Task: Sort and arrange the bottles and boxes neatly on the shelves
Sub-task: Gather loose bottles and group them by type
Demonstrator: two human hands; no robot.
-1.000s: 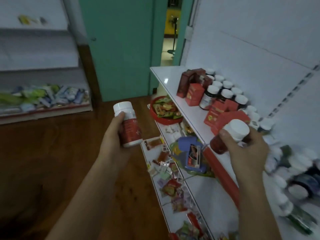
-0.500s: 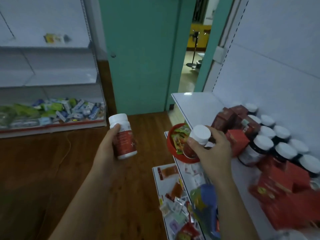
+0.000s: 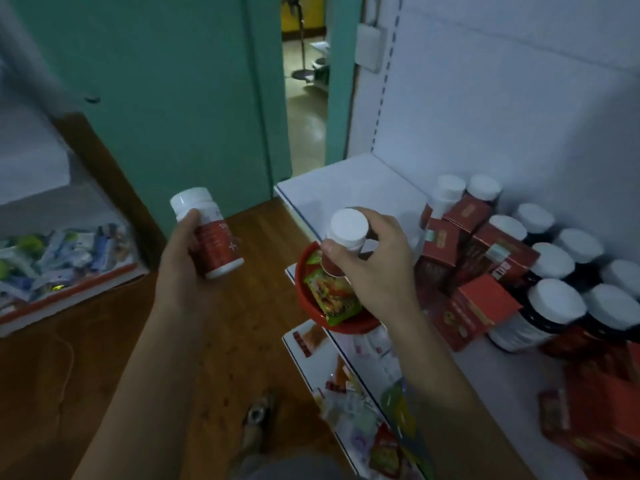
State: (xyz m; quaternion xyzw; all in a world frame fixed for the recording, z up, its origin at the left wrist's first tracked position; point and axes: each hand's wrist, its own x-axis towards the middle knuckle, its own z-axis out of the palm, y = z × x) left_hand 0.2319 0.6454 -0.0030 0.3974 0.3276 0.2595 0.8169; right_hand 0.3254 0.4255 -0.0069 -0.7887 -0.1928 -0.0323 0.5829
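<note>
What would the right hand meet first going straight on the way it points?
Probably nothing close: the right hand, gripping a white-capped bottle, points over the bare far end of the white shelf. No bottle or box stands in that line, and the doorway lies beyond. Depth is hard to judge.

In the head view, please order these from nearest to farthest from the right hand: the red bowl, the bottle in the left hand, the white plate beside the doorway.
1. Red bowl, just below the right hand.
2. Bottle in the left hand, off to its left.
3. White plate, far up beside the doorway.
</note>
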